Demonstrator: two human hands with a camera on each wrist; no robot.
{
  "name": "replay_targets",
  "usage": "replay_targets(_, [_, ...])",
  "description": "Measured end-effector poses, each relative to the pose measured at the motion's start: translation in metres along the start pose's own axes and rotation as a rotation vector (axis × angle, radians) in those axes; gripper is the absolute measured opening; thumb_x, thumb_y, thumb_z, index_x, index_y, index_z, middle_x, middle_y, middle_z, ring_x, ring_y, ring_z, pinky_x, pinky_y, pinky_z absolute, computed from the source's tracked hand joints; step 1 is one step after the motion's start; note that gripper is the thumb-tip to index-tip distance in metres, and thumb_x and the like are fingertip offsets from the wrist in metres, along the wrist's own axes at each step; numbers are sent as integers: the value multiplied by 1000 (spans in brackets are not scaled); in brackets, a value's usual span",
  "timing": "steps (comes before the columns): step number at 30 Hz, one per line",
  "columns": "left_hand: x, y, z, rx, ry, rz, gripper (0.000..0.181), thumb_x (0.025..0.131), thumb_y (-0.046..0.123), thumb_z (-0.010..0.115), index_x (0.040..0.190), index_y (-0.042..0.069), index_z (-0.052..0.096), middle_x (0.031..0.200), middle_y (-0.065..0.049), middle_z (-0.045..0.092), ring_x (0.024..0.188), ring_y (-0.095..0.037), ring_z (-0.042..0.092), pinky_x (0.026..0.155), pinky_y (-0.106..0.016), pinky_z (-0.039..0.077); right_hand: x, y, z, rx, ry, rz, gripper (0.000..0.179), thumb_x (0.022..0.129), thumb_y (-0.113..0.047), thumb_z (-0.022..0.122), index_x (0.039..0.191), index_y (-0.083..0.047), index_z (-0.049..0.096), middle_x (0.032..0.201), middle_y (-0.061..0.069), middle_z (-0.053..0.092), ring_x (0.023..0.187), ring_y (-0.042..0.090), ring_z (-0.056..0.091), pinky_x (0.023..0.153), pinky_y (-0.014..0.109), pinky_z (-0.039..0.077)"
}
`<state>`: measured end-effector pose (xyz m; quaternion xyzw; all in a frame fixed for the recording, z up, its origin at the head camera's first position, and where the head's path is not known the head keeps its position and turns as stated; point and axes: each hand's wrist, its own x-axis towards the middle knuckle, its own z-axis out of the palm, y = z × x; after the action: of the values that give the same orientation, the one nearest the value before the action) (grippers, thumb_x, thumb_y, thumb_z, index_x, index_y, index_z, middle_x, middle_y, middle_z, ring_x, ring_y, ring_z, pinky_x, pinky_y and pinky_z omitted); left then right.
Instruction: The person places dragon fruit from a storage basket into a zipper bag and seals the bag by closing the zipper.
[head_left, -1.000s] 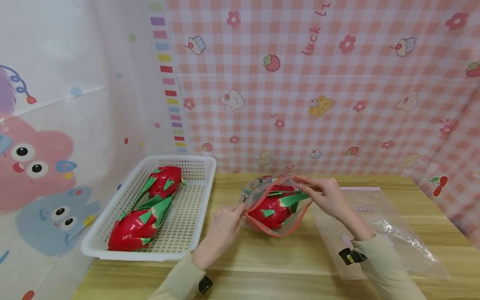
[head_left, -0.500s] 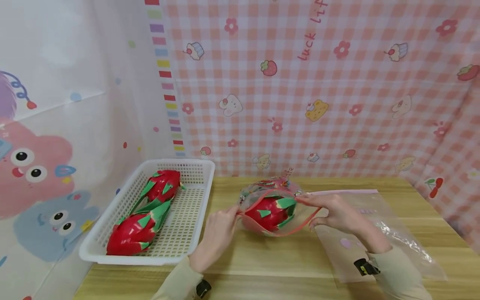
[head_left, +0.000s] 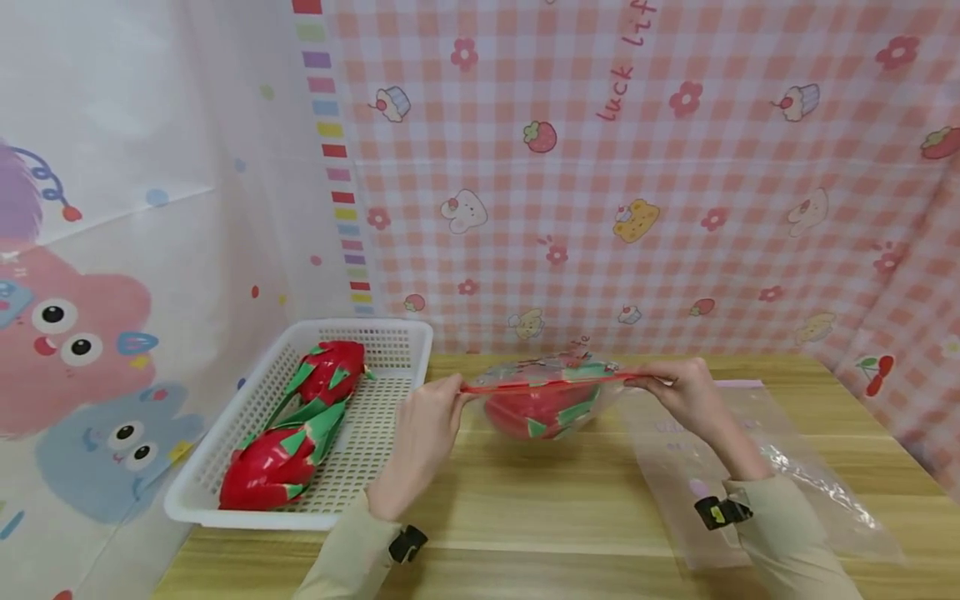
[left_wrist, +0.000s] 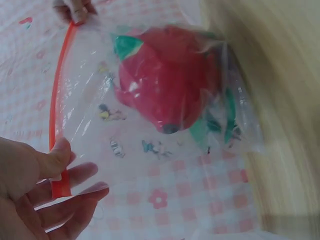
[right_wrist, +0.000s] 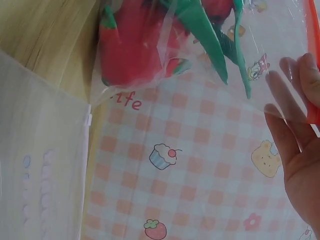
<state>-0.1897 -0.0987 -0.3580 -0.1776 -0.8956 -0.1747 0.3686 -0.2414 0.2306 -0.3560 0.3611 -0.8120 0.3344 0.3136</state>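
A clear zip bag (left_wrist: 95, 130) with an orange-red top strip and small cartoon prints hangs between my two hands. Inside it lies a red dragon fruit (head_left: 536, 410) with green leaf tips. My left hand (head_left: 423, 433) pinches one end of the strip, thumb against fingers, as the left wrist view shows. At the other end my right hand (head_left: 686, 400) pinches the strip near its corner. The strip is drawn straight, and its two edges lie together. Whether the seal is pressed closed cannot be told.
To the left stands a white perforated basket (head_left: 408, 417) with more dragon fruits (head_left: 270, 467) in it. Another flat clear bag (head_left: 750, 467) lies on the wooden table (head_left: 555, 517) at right. A checked cloth (head_left: 480, 158) hangs behind.
The bag's mouth was gaping wide with the fruit showing through it. Now my hands have moved apart and up, pulling the strip taut, and the mouth edges have come together.
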Motion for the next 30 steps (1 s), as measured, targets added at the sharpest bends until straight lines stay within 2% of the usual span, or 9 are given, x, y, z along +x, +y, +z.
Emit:
replay_targets(4, [2,0,-1,-13,-36,-15,16,81,24,70,76,11,62,63,-1,65,44,-13,47,39,-18,24,-3,0,-4,12,-54,31,18,69,15,72,79,1,75,74,15,73,75,-15,60,61,7,50])
replay_targets(10, [-4,-3,4,-5,-106,-34,19,78,27,70,74,10,62,61,-3,66,50,-19,56,42,-25,33,-14,2,-6,55,-183,100,16,75,11,70,85,-1,75,78,14,74,68,-13,58,49,12,46])
replay_targets(13, [-9,-4,6,-19,-180,-62,19,79,27,70,75,10,64,62,-4,66,52,-18,57,45,-26,37,-18,3,-5,60,-237,139,14,78,7,69,86,-2,75,79,14,74,60,-10,54,46,15,41])
replay_targets(17, [-18,-3,6,-11,-282,-102,20,78,31,69,74,12,65,62,-5,65,52,-17,57,44,-27,38,-26,4,-4,66,-282,183,12,79,4,69,85,-5,75,79,11,74,59,-8,52,46,16,41])
replay_targets(21, [-30,-4,6,29,-306,-72,24,77,36,69,71,13,64,60,-3,63,50,-14,54,42,-26,35,-35,5,0,73,-294,182,12,77,3,71,83,-6,76,77,8,74,60,-8,55,48,15,46])
replay_targets(24, [-36,-7,3,14,-312,-30,23,75,35,70,72,13,65,60,0,64,50,-11,53,43,-23,34,-39,4,3,73,-288,163,12,76,3,73,83,-5,76,77,9,74,64,-8,60,52,13,50])
replay_targets(30, [-44,-16,-2,-35,-338,85,9,78,25,71,79,16,68,70,2,71,59,-13,63,51,-22,43,-40,-3,3,48,-267,154,13,74,3,74,83,-6,76,78,7,75,71,-5,65,60,17,55])
